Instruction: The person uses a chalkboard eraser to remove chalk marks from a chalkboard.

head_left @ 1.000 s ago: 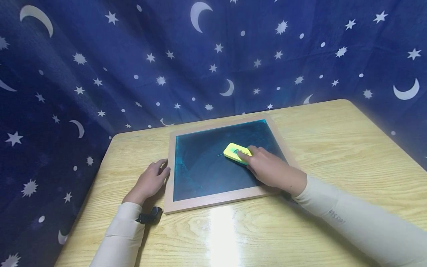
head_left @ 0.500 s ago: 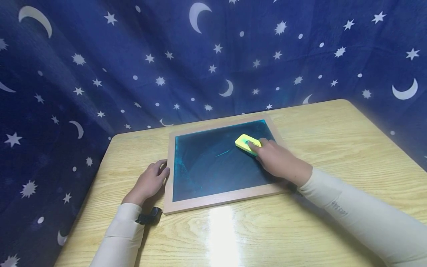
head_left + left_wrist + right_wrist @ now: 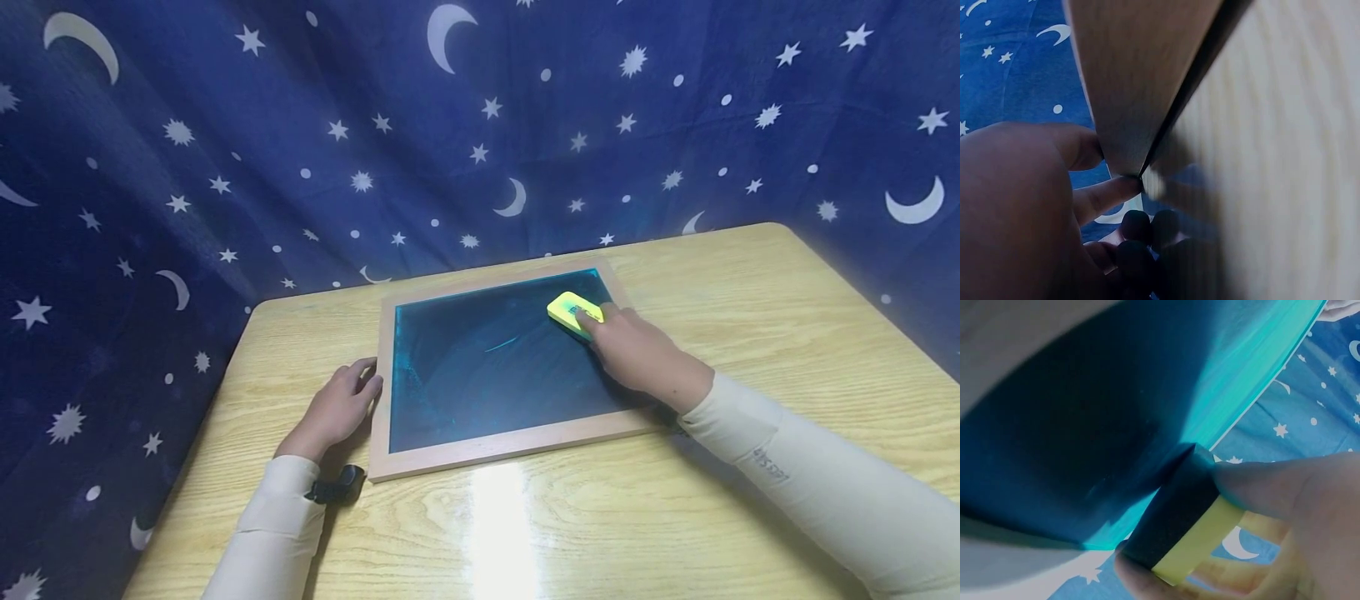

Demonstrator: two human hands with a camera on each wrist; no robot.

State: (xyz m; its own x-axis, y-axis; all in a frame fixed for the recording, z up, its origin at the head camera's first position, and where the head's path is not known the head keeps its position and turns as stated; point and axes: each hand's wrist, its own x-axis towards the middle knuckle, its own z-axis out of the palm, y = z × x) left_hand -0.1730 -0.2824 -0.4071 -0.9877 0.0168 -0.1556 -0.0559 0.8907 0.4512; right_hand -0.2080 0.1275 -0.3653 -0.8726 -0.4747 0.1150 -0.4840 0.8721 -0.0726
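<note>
Near the far right corner of the framed dark board (image 3: pixel 495 358), a yellow eraser (image 3: pixel 574 314) is held flat against the writing surface by the right hand (image 3: pixel 637 357). In the right wrist view the eraser (image 3: pixel 1185 519) is seen to be pinched between thumb and fingers (image 3: pixel 1266 484), its dark felt side laid on the teal-lit surface (image 3: pixel 1085 425) and its yellow back turned up. The board is set on the wooden tabletop (image 3: pixel 750 317), closer to the left edge than to the right, with its long sides running roughly parallel to the near edge. The left hand (image 3: pixel 335 408) is rested on the tabletop just beside the board's left frame, fingers loosely bent and touching the wood of the frame (image 3: pixel 1129 94); nothing is gripped by it. A short pale stroke (image 3: pixel 501 343) is left near the middle of the surface, well apart from the eraser.

Several risks can be judged from this position. With the eraser so close to the frame's far right corner, its edge could be caught against the raised wood and tipped out of the pinch. Since the board is only steadied from one side by relaxed fingers, it could be slid or turned on the glossy tabletop by a hard push. The central stroke could also be missed.
</note>
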